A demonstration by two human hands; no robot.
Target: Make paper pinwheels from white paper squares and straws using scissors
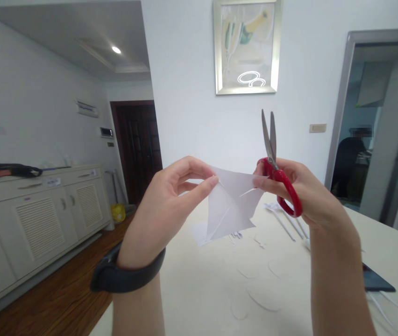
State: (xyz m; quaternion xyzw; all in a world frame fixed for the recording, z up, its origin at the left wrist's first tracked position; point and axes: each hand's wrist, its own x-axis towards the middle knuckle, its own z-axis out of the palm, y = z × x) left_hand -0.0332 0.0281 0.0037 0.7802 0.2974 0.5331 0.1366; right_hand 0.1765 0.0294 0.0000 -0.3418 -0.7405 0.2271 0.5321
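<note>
While I am watching from afar, the left hand (181, 191) is pinching the upper left corner of a cut white paper sheet (232, 205) between thumb and fingers. The right hand (302, 191) is gripping its upper right corner while also carrying red-handled scissors (272, 161). The sheet is hanging between both hands, raised over the white table (199, 294). Pale lines are crossing it, slits or creases, I cannot tell which, so I am favouring light, even tension against tearing. The scissor blades are standing slightly parted, pointing upward, away from the sheet. Room is opening toward the wall (192, 112); below, curled paper strips (260, 304) are lying loose, and a dark flat-screened device (377, 280) is resting beside the right forearm.
</note>
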